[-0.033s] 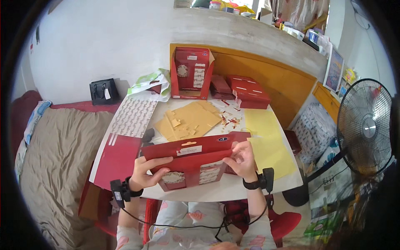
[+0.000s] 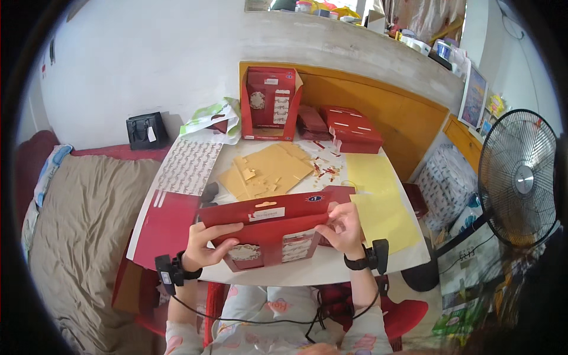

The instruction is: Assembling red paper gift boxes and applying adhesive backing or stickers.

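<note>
At the near side of the table I hold a red cardboard gift box (image 2: pixel 272 251) with a patterned front and a tall back flap with a hang hole. My left hand (image 2: pixel 207 245) grips its left upper edge, fingers over the top and thumb in front. My right hand (image 2: pixel 343 229) pinches its right upper corner between thumb and fingers. The box is tilted, its lower edge near the table. Its back is hidden from me. A similar red box (image 2: pixel 251 125) stands upright at the far side of the table.
Tan card sheets (image 2: pixel 287 168) and scraps lie mid-table. Yellow sheets (image 2: pixel 378 219) are at the right, a red sheet (image 2: pixel 168 228) and patterned paper (image 2: pixel 189 165) at the left. Red boxes (image 2: pixel 353 139) sit far right. A fan (image 2: pixel 520 177) stands beside the table; a cable links my wrist devices.
</note>
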{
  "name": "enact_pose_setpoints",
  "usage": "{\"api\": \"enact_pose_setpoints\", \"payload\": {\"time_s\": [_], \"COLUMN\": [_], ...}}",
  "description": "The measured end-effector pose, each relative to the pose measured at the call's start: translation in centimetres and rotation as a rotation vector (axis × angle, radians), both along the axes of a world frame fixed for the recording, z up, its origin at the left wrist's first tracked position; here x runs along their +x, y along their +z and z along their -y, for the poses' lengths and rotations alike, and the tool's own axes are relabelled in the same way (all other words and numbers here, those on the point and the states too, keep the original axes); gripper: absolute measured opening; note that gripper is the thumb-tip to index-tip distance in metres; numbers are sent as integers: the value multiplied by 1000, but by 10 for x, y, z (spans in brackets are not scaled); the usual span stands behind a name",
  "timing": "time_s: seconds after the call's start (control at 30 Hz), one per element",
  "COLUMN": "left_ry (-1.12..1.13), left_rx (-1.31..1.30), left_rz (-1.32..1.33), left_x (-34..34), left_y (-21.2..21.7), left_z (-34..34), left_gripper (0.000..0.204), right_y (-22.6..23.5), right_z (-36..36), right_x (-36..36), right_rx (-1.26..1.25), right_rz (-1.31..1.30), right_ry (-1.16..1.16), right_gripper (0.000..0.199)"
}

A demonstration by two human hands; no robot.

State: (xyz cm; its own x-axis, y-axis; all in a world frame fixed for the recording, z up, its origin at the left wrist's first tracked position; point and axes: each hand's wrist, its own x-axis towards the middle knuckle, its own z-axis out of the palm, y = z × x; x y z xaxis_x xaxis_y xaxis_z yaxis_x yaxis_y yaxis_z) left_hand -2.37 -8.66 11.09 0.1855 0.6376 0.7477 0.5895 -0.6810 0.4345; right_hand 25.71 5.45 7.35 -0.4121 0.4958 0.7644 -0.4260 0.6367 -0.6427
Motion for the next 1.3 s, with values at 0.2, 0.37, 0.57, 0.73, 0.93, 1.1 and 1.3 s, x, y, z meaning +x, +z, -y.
{"api": "enact_pose_setpoints", "payload": {"time_s": [0.2,0.37,0.57,0.73,0.93,1.1,1.3], "left_ry": [-20,-31,20,-25,-37,-63,-14], "left_rx": [56,37,93,139,44,100,66], "left_rz": [21,-2,-23,-28,30,39,80], "left_x": [1,4,4,5,6,9,15], "left_y": [-1,0,-2,2,3,3,5], "left_z": [2,4,5,0,2,0,4], "left_gripper": [29,29,30,25,20,19,19], "right_y": [22,38,41,40,32,33,37], "right_z": [14,26,23,22,19,20,25], "right_x": [2,-3,-2,-1,-7,-7,-8], "right_rx": [303,271,261,233,197,147,73], "right_rz": [176,270,308,312,245,240,234], "right_ry": [-140,-122,-141,-143,-115,-75,-59], "right_gripper": [33,31,28,24,21,20,19]}}
